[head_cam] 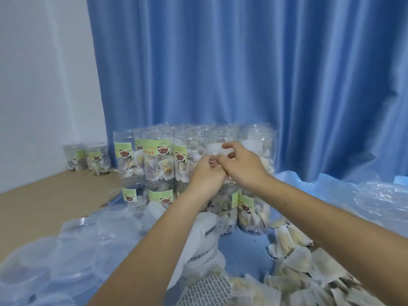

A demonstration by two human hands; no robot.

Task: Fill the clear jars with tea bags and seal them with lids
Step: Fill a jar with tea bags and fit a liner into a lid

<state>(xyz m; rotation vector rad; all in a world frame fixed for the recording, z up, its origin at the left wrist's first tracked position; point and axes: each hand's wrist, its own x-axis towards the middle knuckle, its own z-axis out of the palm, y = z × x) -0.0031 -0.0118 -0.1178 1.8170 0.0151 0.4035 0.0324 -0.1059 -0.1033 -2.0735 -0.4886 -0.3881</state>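
Clear plastic jars (157, 160) with green labels stand stacked in two tiers ahead of me, holding tea bags. Both hands are raised in front of the upper tier. My left hand (206, 174) and my right hand (241, 164) meet at the fingertips, pinching a white tea bag (217, 149) near the open mouth of an upper jar (225, 133). Part of that bag is hidden by my fingers. A heap of loose tea bags (298, 261) lies at the lower right. Clear lids (72, 246) lie in a plastic bag at the lower left.
Two short filled jars (87, 159) stand apart at the back left near the wall. A blue curtain (220, 62) hangs behind. Crumpled clear plastic (375, 195) lies at the right. A white mesh sheet (207, 288) and white cloth (198, 239) lie below my arms.
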